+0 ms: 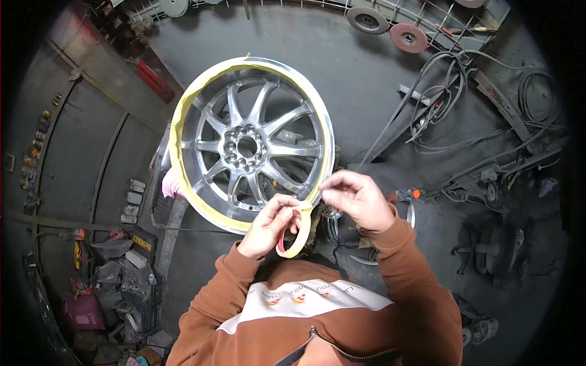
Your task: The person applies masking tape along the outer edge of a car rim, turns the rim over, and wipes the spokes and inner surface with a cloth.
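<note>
A multi-spoke metal wheel rim [246, 145] stands in front of me, its open face toward the camera. Yellow masking tape [177, 125] runs around its outer lip, wrinkled along the left side. My left hand [271, 227] grips a roll of masking tape [298, 243] at the rim's lower right edge, its fingers closed on the roll. Close by on the right, my right hand [357, 198] is at the edge of the lip, thumb and fingers pinched together. Whether a piece of tape is between those fingertips I cannot make out.
Grinding discs [409, 38] hang on a wire rack along the top. Looped cables [455, 61] and metal bars fill the right side. At lower left lie a tool case [143, 244], plastic bags and a maroon bag [85, 313]. A pink cloth [172, 185] is beside the rim.
</note>
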Demonstrator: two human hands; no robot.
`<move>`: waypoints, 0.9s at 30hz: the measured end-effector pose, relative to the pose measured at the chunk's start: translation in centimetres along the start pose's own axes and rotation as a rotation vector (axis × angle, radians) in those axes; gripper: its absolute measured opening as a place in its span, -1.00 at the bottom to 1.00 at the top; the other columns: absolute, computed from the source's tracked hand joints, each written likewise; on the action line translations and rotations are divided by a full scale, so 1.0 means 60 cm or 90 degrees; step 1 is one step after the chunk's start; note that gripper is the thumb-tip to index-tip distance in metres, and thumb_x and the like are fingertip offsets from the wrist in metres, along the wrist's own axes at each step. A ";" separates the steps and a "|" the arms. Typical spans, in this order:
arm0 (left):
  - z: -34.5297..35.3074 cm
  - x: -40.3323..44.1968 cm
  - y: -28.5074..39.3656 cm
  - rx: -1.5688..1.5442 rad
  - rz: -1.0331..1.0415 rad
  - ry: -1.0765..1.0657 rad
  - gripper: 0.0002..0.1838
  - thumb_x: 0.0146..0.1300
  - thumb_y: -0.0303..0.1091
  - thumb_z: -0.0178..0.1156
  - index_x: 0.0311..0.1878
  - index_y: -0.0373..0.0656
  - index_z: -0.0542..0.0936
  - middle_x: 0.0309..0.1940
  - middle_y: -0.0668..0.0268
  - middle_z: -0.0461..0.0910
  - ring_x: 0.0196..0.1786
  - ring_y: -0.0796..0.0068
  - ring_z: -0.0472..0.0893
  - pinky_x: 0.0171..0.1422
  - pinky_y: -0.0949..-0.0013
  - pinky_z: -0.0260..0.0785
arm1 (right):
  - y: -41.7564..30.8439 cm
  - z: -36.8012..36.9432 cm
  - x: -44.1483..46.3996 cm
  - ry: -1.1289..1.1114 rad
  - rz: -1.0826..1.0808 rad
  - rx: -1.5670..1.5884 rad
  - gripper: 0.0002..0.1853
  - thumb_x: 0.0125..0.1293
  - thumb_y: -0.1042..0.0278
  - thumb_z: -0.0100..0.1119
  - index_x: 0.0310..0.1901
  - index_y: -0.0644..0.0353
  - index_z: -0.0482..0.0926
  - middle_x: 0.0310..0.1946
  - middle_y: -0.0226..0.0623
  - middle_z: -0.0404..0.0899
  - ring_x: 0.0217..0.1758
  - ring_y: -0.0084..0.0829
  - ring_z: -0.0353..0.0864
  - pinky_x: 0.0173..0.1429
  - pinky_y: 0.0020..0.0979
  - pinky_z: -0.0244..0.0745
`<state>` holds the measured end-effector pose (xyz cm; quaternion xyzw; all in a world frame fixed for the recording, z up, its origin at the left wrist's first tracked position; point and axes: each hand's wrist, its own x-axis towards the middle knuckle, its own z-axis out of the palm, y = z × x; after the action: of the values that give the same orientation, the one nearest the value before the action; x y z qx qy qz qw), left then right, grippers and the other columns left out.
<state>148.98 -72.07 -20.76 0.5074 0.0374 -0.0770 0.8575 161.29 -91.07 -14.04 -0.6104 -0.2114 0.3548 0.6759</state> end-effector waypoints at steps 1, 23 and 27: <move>-0.001 0.012 0.002 0.014 0.055 0.026 -0.79 0.45 -0.35 -0.10 0.06 -0.22 0.34 -0.16 0.25 0.53 -0.14 0.48 0.56 -0.04 0.41 0.44 | 0.003 0.000 0.002 0.003 0.000 -0.002 -0.82 0.29 0.41 0.21 -0.14 0.31 0.56 -0.31 -0.46 0.54 -0.30 -0.73 0.49 -0.21 -0.67 0.44; -0.122 0.148 0.261 0.902 0.664 -0.194 -0.72 -0.05 -0.43 0.37 -0.19 -0.09 0.63 -0.23 0.31 0.53 -0.16 0.30 0.51 -0.05 0.26 0.36 | -0.063 0.117 0.115 0.183 -0.099 -0.431 -0.82 0.22 0.37 0.20 -0.23 0.29 0.55 -0.54 -0.07 0.56 -0.48 -0.12 0.61 -0.40 -0.31 0.46; -0.140 0.172 0.275 0.591 0.448 -0.056 -0.89 0.12 -0.51 0.24 -0.26 -0.27 0.61 -0.39 0.23 0.58 -0.34 0.43 0.55 -0.17 0.45 0.39 | -0.104 0.117 0.147 0.162 -0.076 -0.487 -0.80 0.16 0.34 0.27 -0.25 0.26 0.54 -0.51 -0.14 0.58 -0.48 -0.23 0.62 -0.37 -0.32 0.48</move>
<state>162.04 -57.86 -12.04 0.8082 -0.2070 0.1832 0.5200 163.43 -79.87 -8.07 -0.8433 -0.2778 0.1323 0.4406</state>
